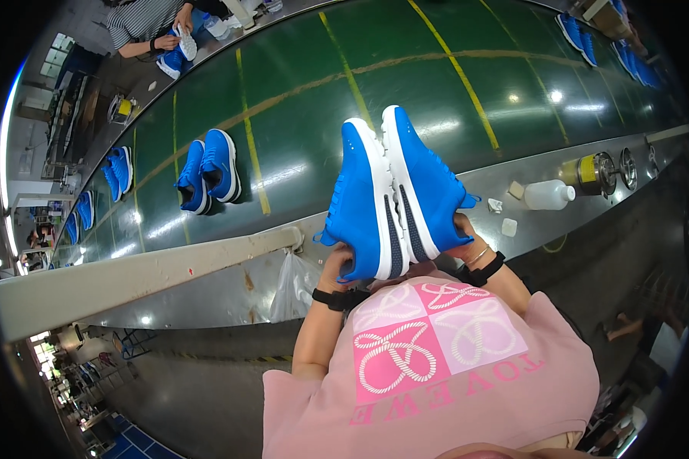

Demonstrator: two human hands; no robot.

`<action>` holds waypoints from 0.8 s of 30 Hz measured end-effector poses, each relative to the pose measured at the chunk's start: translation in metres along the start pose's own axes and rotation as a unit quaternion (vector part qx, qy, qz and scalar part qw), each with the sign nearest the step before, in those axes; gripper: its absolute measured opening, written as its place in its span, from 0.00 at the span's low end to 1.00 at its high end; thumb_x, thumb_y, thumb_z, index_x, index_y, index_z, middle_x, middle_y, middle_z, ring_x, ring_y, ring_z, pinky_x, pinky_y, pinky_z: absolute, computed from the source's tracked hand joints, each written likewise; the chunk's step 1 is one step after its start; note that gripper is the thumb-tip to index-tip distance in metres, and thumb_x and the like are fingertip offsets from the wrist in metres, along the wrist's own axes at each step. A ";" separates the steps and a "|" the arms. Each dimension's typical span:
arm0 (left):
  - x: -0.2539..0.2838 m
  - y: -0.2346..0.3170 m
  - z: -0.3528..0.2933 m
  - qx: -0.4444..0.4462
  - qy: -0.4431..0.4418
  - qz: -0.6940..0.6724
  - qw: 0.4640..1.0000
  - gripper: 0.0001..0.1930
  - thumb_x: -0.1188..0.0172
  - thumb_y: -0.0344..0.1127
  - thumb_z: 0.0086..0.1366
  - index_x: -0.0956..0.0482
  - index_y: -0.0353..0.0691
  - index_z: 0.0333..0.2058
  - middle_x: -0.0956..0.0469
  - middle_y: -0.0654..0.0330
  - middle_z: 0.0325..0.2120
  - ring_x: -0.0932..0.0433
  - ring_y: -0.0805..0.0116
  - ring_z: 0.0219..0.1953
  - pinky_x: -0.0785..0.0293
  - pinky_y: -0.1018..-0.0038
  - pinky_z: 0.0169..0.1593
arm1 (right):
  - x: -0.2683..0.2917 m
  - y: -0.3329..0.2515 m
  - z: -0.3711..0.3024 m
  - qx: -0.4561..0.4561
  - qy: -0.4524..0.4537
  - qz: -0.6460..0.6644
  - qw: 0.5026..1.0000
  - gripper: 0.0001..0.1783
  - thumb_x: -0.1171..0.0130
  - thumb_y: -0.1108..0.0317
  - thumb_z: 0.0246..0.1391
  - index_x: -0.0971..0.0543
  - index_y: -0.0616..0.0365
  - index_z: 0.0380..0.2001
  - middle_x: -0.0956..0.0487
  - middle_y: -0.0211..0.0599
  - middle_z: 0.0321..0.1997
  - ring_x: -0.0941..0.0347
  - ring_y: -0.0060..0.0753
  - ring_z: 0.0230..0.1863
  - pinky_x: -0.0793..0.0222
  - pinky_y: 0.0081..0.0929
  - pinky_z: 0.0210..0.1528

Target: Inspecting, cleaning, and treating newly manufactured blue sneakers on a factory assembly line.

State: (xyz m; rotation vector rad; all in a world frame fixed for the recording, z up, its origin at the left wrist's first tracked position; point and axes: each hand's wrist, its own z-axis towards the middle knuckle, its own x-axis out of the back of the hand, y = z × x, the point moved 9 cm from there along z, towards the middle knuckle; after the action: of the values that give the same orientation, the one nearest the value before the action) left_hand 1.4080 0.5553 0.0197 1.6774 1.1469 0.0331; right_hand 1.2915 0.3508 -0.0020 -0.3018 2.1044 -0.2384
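Note:
Two blue sneakers are held up side by side in front of my chest, their white soles turned toward each other and their toes pointing away. My left hand (335, 265) grips the left sneaker (354, 195) at its heel opening, with some fingers hidden inside the collar. The right sneaker (430, 187) is in my right hand (468, 242), also held by the heel opening, where part of the hand goes out of sight. Dark patterned panels show on both soles near the heels. Blue laces stick out at the outer sides.
Beyond the sneakers runs a green conveyor belt (291, 115) with yellow lines, carrying more sneakers (220, 164). On its metal ledge stand a white bottle (547, 195) and a metal can (589, 174). A pale beam (153, 275) and plastic bag (292, 287) are at left. A co-worker (149, 30) handles a shoe across the belt.

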 end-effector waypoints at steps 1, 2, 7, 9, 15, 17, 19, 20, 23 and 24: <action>-0.001 -0.001 -0.001 -0.001 -0.001 0.001 1.000 0.24 0.54 0.21 0.51 0.29 0.27 0.50 0.24 0.48 0.48 0.22 0.56 0.48 0.23 0.66 0.53 | -0.004 0.000 -0.001 0.002 -0.001 0.000 1.000 0.22 0.47 0.63 0.59 0.28 0.63 0.54 0.22 0.43 0.53 0.24 0.35 0.51 0.29 0.36 0.59; -0.005 0.001 -0.001 -0.021 -0.018 -0.059 0.998 0.16 0.48 0.21 0.55 0.24 0.30 0.43 0.21 0.54 0.43 0.21 0.64 0.44 0.23 0.70 0.49 | -0.011 0.000 -0.003 0.000 -0.009 0.015 1.000 0.23 0.47 0.63 0.59 0.28 0.63 0.54 0.23 0.43 0.53 0.25 0.35 0.52 0.30 0.36 0.59; -0.014 0.005 -0.001 -0.051 -0.036 -0.111 0.992 0.08 0.43 0.21 0.59 0.20 0.33 0.38 0.18 0.59 0.38 0.20 0.72 0.40 0.23 0.75 0.44 | -0.009 -0.004 -0.003 0.011 -0.020 0.013 1.000 0.22 0.47 0.63 0.60 0.29 0.64 0.55 0.23 0.42 0.54 0.25 0.35 0.53 0.30 0.36 0.59; -0.005 -0.002 -0.001 -0.048 -0.015 -0.057 0.997 0.08 0.43 0.23 0.60 0.20 0.33 0.38 0.18 0.59 0.37 0.20 0.72 0.39 0.23 0.74 0.44 | -0.007 -0.008 -0.002 0.024 -0.031 -0.023 0.999 0.22 0.48 0.64 0.61 0.29 0.66 0.55 0.24 0.42 0.55 0.26 0.33 0.54 0.30 0.35 0.60; -0.016 0.011 -0.003 -0.114 -0.070 -0.004 0.991 0.08 0.44 0.23 0.61 0.20 0.33 0.38 0.18 0.59 0.37 0.20 0.71 0.38 0.22 0.72 0.44 | -0.030 -0.012 -0.012 0.010 -0.075 -0.033 0.997 0.22 0.49 0.65 0.62 0.29 0.66 0.56 0.24 0.43 0.56 0.27 0.33 0.55 0.32 0.34 0.61; -0.011 0.009 -0.003 -0.089 -0.045 0.008 0.995 0.08 0.42 0.22 0.59 0.20 0.33 0.37 0.18 0.60 0.36 0.20 0.71 0.38 0.22 0.73 0.43 | -0.029 -0.012 -0.013 0.010 -0.068 -0.026 0.997 0.22 0.49 0.65 0.62 0.29 0.65 0.56 0.24 0.43 0.56 0.27 0.33 0.55 0.32 0.34 0.61; -0.008 0.008 -0.003 -0.065 -0.019 0.019 0.997 0.08 0.40 0.20 0.57 0.19 0.34 0.36 0.18 0.60 0.35 0.20 0.72 0.37 0.22 0.73 0.41 | -0.034 -0.012 -0.015 0.007 -0.060 -0.019 0.998 0.22 0.49 0.65 0.61 0.30 0.65 0.56 0.25 0.43 0.56 0.27 0.34 0.55 0.32 0.34 0.61; -0.012 0.017 -0.005 -0.096 -0.021 0.048 0.994 0.08 0.39 0.20 0.54 0.19 0.35 0.34 0.18 0.61 0.34 0.20 0.72 0.36 0.23 0.74 0.40 | -0.043 -0.012 -0.019 0.000 -0.071 0.000 0.997 0.22 0.49 0.66 0.61 0.30 0.65 0.56 0.25 0.43 0.56 0.27 0.34 0.55 0.32 0.34 0.61; -0.021 0.030 -0.008 -0.139 -0.027 0.098 0.985 0.07 0.36 0.20 0.52 0.18 0.36 0.30 0.18 0.62 0.31 0.20 0.73 0.34 0.24 0.75 0.37 | -0.033 -0.011 -0.018 -0.002 -0.076 0.009 0.997 0.22 0.48 0.66 0.60 0.29 0.64 0.56 0.25 0.43 0.57 0.27 0.34 0.55 0.32 0.34 0.61; -0.024 0.032 -0.009 -0.152 -0.029 0.119 0.981 0.06 0.36 0.21 0.51 0.17 0.37 0.29 0.18 0.63 0.29 0.20 0.73 0.33 0.25 0.75 0.36 | -0.025 -0.010 -0.017 0.001 -0.069 0.001 0.998 0.22 0.48 0.66 0.60 0.29 0.63 0.56 0.25 0.43 0.57 0.27 0.34 0.55 0.33 0.34 0.62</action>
State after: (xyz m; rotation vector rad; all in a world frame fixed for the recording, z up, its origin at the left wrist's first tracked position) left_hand 1.4117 0.5462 0.0594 1.5211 0.8446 0.2955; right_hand 1.2914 0.3497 0.0299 -0.3075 1.9671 -0.2118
